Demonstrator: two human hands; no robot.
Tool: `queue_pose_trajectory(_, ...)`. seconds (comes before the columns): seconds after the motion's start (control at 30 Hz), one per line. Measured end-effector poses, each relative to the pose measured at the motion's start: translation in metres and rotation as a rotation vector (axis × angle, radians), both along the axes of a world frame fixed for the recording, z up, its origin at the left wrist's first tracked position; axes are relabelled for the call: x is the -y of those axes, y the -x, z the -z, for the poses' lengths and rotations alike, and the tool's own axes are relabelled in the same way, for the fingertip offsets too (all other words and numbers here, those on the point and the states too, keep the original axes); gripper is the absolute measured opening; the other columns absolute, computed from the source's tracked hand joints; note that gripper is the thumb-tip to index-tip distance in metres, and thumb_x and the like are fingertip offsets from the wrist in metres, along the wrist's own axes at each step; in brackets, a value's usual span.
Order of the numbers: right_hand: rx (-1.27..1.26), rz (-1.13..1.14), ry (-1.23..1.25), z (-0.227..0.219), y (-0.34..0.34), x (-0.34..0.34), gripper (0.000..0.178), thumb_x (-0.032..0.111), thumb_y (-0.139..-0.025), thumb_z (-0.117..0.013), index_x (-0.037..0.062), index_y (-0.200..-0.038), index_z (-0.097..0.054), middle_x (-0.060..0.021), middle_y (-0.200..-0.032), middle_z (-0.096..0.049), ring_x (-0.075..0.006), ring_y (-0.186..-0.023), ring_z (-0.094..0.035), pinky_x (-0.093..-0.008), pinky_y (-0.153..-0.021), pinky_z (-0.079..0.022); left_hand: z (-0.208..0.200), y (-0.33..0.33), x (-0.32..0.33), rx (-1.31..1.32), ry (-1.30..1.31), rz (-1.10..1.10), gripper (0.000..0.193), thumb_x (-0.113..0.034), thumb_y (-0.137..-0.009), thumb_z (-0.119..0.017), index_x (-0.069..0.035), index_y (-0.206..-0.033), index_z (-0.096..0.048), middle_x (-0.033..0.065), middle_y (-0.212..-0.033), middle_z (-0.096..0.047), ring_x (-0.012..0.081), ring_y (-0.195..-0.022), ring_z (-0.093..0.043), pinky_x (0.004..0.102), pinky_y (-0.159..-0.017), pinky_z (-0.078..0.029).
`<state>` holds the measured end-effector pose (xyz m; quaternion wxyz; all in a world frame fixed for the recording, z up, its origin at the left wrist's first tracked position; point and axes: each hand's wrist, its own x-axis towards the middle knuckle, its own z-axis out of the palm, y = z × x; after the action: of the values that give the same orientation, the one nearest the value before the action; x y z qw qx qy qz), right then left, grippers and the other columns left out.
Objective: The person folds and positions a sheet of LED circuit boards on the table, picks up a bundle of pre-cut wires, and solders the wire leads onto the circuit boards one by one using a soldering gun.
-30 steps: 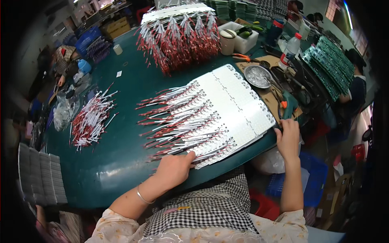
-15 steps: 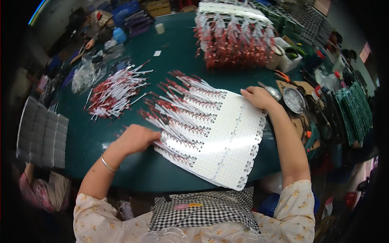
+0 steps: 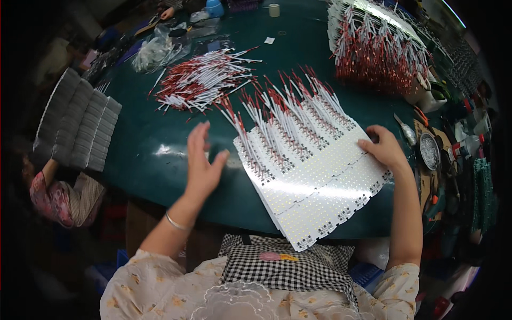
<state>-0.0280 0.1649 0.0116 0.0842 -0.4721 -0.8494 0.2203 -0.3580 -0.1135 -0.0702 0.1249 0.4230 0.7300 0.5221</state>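
A stack of white LED circuit board panels (image 3: 325, 181) lies slanted across the near side of the table, dotted with small yellowish LEDs. Rows of red and white wires (image 3: 285, 117) stand out from the far-left part of the top panel. My right hand (image 3: 383, 146) grips the panels at their far-right edge, thumb on top; its other fingertips are partly hidden. Left of the panels, my left hand (image 3: 204, 162) hovers over the table with fingers spread and nothing in it. Beyond it lies a loose heap of red and white wires (image 3: 205, 80).
At the far right stands a stack of wired panels (image 3: 376, 45). A metal bowl (image 3: 428, 150) of small silvery pieces and orange-handled pliers (image 3: 421, 116) lie right. Grey stacked strips (image 3: 77, 120) rise at the left edge, near another person (image 3: 58, 200). A clear plastic bag (image 3: 160, 50) lies far left.
My left hand has let go of the wires at the panels' left edge and opened. The panels have turned, their wires now pointing more away from me. The head view has shifted left.
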Motion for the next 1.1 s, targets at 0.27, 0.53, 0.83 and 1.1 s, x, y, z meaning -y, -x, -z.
queue_pose_trajectory(0.27,0.183,0.107,0.258,0.003,0.04,0.044,0.048,0.029,-0.075,-0.075,-0.0125,-0.096,-0.066,-0.0137,-0.079,-0.067,-0.0192,-0.067,-0.064,-0.0336,-0.064,-0.05,0.024,-0.096,0.054,0.497,-0.071,0.151,0.101,0.006,-0.072,-0.073,0.0,-0.151,-0.009,0.0185,-0.153,-0.023,0.0251,-0.141,-0.025,0.0366,-0.116,-0.019)
queue_pose_trajectory(0.53,0.02,0.237,0.409,0.024,-0.036,0.111,0.036,0.023,-0.08,-0.074,-0.0076,-0.097,-0.064,-0.0071,-0.082,-0.065,-0.0125,-0.069,-0.058,-0.0271,-0.062,-0.046,0.053,-0.07,0.033,0.504,-0.115,0.39,0.098,0.007,-0.067,-0.071,-0.008,-0.15,-0.02,0.0258,-0.152,-0.024,0.0372,-0.144,-0.02,0.0402,-0.117,-0.02)
queue_pose_trajectory(0.83,-0.18,0.355,0.068,0.052,-0.097,0.19,0.042,0.015,-0.084,-0.07,-0.0064,-0.119,-0.059,-0.0115,-0.102,-0.065,-0.0151,-0.085,-0.062,-0.0274,-0.069,-0.05,0.065,-0.064,0.039,0.237,0.065,0.34,0.086,-0.004,-0.08,-0.071,0.0,-0.15,-0.02,0.0201,-0.156,-0.021,0.0288,-0.144,-0.024,0.0439,-0.115,-0.026)
queue_pose_trajectory(1.1,-0.314,0.443,0.131,0.063,-0.116,0.218,0.043,0.012,-0.086,-0.067,-0.0067,-0.124,-0.057,-0.017,-0.114,-0.063,-0.0217,-0.1,-0.062,-0.0307,-0.079,-0.051,0.036,-0.118,0.075,-0.192,0.326,0.375,0.049,-0.01,-0.085,-0.067,0.007,-0.128,-0.053,0.0255,-0.135,-0.052,0.0387,-0.13,-0.046,0.0431,-0.107,-0.038)
